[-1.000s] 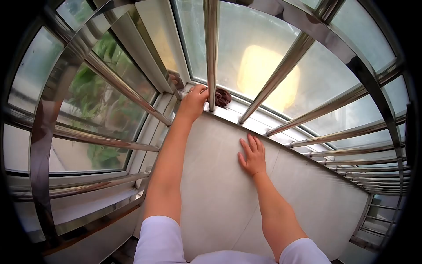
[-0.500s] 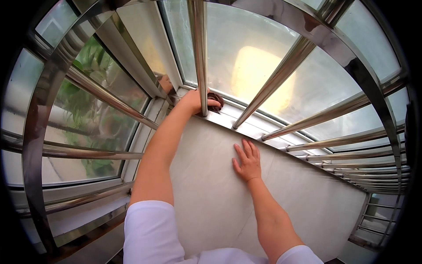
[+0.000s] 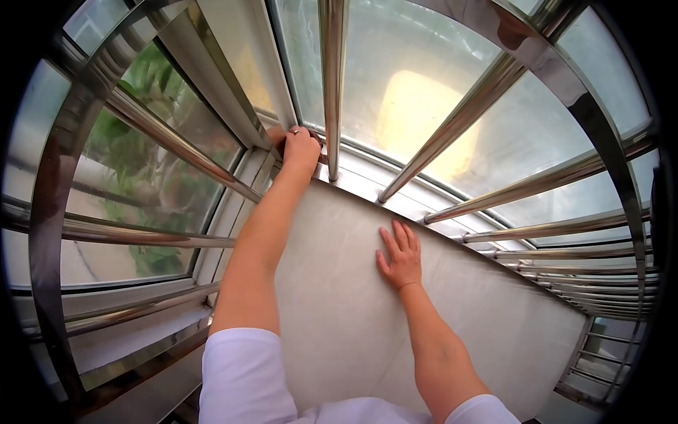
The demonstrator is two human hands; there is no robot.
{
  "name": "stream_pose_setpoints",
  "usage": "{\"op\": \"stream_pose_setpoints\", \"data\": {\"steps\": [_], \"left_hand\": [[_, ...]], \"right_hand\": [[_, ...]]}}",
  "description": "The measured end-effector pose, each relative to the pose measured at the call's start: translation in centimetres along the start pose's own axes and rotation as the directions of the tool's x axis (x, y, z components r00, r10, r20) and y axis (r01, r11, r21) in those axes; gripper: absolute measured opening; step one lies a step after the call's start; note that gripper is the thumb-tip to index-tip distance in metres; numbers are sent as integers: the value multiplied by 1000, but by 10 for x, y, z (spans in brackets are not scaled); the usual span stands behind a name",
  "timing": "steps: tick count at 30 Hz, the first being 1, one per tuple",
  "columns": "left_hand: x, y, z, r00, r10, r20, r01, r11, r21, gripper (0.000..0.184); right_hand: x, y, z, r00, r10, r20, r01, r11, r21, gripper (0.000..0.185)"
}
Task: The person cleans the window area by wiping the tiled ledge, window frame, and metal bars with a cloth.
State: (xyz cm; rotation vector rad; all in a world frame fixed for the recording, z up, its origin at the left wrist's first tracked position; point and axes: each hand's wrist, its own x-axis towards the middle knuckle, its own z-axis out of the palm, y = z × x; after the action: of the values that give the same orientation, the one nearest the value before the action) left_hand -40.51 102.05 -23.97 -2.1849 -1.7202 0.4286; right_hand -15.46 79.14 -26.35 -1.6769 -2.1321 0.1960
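Slab (image 3: 339,297) beneath palm-down right hand (image 3: 403,261).

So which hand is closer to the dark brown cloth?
Left. The left hand is right at the brown cloth; the right hand is away from it, against the pale surface.

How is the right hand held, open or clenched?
Open: the right hand has its fingers extended, with the thumb apart.
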Motion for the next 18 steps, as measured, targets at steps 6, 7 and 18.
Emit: {"op": "stream_pose_setpoints", "data": {"steps": [6, 7, 18], "left_hand": [[-10, 26, -2, 969, -244, -34, 217, 910, -355, 42], [-11, 29, -2, 955, -296, -39, 251, 867, -431, 44], [27, 21, 20, 960, -274, 49, 268, 858, -437, 24]], "right_hand": [[-1, 1, 0, 1000, 0, 17, 0, 1000, -5, 49], [0, 0, 0, 1000, -8, 20, 8, 1000, -2, 49], [1, 2, 2, 999, -23, 26, 23, 1000, -2, 49]]}}
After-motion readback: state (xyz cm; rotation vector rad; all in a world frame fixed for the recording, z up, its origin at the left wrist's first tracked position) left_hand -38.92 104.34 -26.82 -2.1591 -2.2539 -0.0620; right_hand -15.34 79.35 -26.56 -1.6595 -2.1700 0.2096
